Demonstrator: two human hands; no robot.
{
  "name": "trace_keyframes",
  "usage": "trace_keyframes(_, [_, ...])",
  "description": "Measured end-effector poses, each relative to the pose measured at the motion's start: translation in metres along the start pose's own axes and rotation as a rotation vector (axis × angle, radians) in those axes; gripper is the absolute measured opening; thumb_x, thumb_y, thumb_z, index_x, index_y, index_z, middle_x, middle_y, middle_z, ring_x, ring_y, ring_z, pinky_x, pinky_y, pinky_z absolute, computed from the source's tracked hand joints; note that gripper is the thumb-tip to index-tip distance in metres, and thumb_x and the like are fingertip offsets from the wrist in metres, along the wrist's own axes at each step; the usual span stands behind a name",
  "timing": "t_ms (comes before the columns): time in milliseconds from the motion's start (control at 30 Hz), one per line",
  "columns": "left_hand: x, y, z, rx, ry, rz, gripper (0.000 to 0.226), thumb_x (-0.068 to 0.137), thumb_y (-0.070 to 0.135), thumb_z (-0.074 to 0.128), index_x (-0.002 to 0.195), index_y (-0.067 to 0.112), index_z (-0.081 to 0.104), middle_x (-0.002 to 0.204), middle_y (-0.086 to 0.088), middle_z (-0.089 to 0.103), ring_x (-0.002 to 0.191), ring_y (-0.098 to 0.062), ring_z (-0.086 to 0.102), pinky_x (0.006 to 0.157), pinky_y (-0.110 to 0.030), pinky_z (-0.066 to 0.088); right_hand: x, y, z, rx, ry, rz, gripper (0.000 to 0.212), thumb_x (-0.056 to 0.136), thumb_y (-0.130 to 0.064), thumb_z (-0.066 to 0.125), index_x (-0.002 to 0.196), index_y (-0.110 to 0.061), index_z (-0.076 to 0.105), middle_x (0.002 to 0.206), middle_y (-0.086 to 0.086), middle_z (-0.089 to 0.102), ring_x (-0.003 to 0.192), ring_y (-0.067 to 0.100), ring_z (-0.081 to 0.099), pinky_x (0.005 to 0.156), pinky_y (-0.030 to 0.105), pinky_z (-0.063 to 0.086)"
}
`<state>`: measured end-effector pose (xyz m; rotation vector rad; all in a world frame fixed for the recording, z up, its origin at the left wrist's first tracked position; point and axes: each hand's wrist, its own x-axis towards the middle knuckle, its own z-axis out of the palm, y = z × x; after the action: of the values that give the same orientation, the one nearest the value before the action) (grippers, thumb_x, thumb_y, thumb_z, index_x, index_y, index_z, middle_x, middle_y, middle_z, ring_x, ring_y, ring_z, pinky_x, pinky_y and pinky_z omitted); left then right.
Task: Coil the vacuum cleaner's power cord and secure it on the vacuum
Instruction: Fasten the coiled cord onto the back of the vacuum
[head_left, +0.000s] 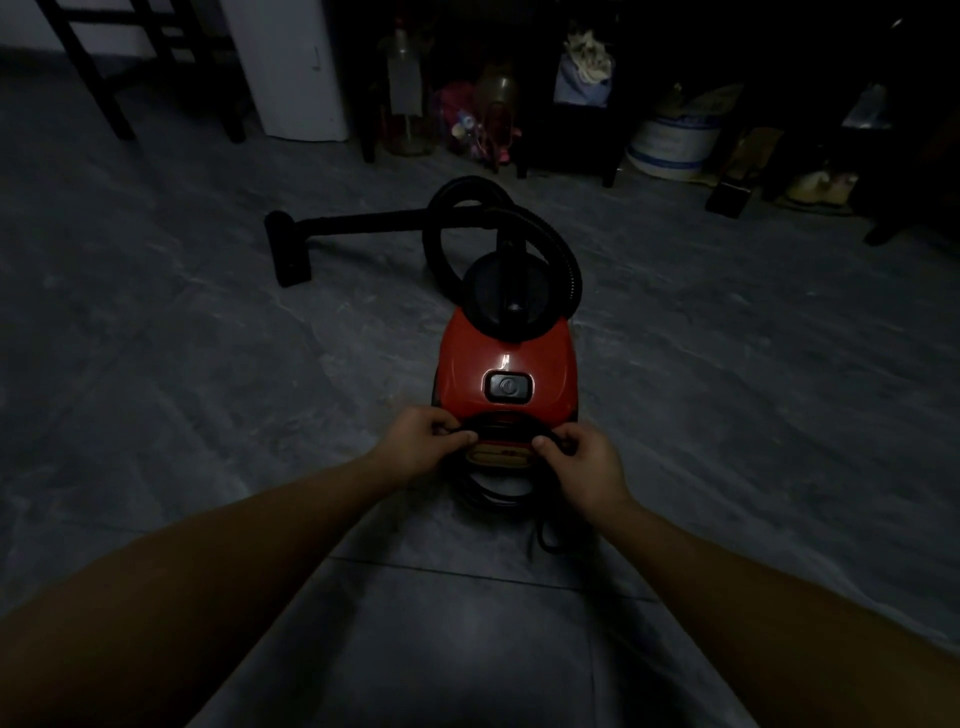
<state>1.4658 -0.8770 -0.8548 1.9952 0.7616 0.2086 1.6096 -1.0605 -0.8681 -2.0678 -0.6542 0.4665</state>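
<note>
Both hands pinch the coiled cord (501, 431), left hand (422, 439) and right hand (582, 460) spreading it to seat it on the vacuum (506, 364) near end, on the floor (208, 364)

Head cam, single view, looks fwd and down over floor (156, 364), fairly near, seemingly dim.

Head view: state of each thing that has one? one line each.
left hand: closed on the power cord, at the vacuum's near end.
right hand: closed on the same cord.
power cord: coiled in loops, held against the vacuum's near end, a tail trailing on the floor.
vacuum cleaner: upright on the floor.
hose: looped, attached on top.
wand: lying on the floor.
</note>
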Motion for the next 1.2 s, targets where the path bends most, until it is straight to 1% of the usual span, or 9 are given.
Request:
trace_keyframes(133, [-0.005,-0.004,0.004,-0.081,-0.004,-0.029,0.022,0.084,0.022,0.076,0.072,0.005,0.069,0.056,0.004,0.057,0.048,-0.002,0.052,0.051,-0.016,0.041,-0.011,-0.001,0.001,-0.028,0.04,-0.043,0.01,0.09,-0.03,0.068,0.089,-0.02,0.068,0.079,-0.012,0.066,0.075,0.001,0.062,0.064,0.019,0.044])
trace_keyframes(200, [-0.006,-0.007,0.007,-0.084,0.021,-0.043,0.02,0.084,0.027,0.076,0.075,0.01,0.07,0.058,0.008,0.06,0.049,0.003,0.054,0.05,-0.012,0.042,-0.015,-0.002,0.006,-0.06,0.076,-0.061,0.012,0.092,-0.033,0.064,0.094,-0.022,0.065,0.082,-0.012,0.065,0.076,-0.001,0.06,0.064,0.015,0.042])
trace_keyframes(400, [-0.005,-0.015,0.011,-0.056,0.066,-0.056,0.019,0.084,0.035,0.075,0.071,0.024,0.066,0.063,0.009,0.064,0.055,0.004,0.057,0.054,-0.013,0.042,-0.019,0.0,0.008,-0.111,0.034,-0.07,0.02,0.093,-0.036,0.062,0.105,-0.021,0.06,0.091,-0.011,0.064,0.083,0.006,0.062,0.07,0.022,0.049])
trace_keyframes(567, [-0.007,-0.011,0.012,-0.084,0.071,-0.059,0.02,0.084,0.031,0.075,0.071,0.02,0.066,0.064,0.007,0.065,0.053,0.006,0.058,0.052,-0.01,0.042,-0.018,0.003,0.004,-0.186,-0.03,-0.144,0.014,0.094,-0.032,0.059,0.106,-0.024,0.059,0.094,-0.007,0.069,0.084,0.009,0.065,0.076,0.034,0.056])
trace_keyframes(700, [-0.008,-0.009,0.009,-0.073,0.051,-0.086,0.024,0.083,0.036,0.075,0.083,0.012,0.073,0.077,0.001,0.071,0.068,-0.007,0.064,0.059,-0.017,0.045,-0.02,-0.001,0.003,-0.276,-0.004,-0.207,0.014,0.097,-0.03,0.054,0.108,-0.022,0.057,0.089,-0.005,0.068,0.074,0.011,0.061,0.065,0.027,0.046])
trace_keyframes(800, [-0.006,-0.007,0.008,-0.065,0.041,-0.088,0.024,0.083,0.035,0.076,0.079,0.011,0.072,0.068,0.003,0.066,0.061,-0.006,0.06,0.057,-0.018,0.043,-0.025,-0.001,0.008,-0.239,0.058,-0.204,0.012,0.098,-0.028,0.053,0.107,-0.022,0.057,0.09,-0.005,0.068,0.076,0.011,0.063,0.067,0.029,0.05])
trace_keyframes(967, [-0.004,-0.004,0.009,-0.044,0.057,-0.075,0.024,0.082,0.034,0.077,0.069,0.015,0.069,0.06,0.005,0.06,0.056,-0.005,0.056,0.058,-0.022,0.043,-0.025,0.004,0.016,-0.147,0.164,-0.068,0.021,0.094,-0.037,0.058,0.108,-0.021,0.061,0.097,-0.005,0.068,0.086,0.011,0.064,0.077,0.03,0.054])
trace_keyframes(1100, [-0.004,-0.001,0.008,-0.035,0.053,-0.095,0.025,0.083,0.033,0.076,0.07,0.014,0.068,0.057,0.008,0.058,0.048,0.004,0.054,0.049,-0.011,0.039,-0.021,0.007,0.012,-0.161,0.131,-0.061,0.024,0.093,-0.041,0.06,0.105,-0.021,0.064,0.095,-0.003,0.069,0.084,0.012,0.063,0.074,0.029,0.052])
trace_keyframes(1200, [-0.004,0.0,0.008,-0.003,0.063,-0.101,0.029,0.083,0.036,0.075,0.073,0.009,0.07,0.057,0.006,0.058,0.047,0.001,0.052,0.046,-0.01,0.037,-0.019,0.006,0.008,-0.201,0.109,-0.09,0.021,0.092,-0.04,0.062,0.102,-0.022,0.065,0.09,-0.005,0.069,0.08,0.01,0.063,0.069,0.023,0.046])
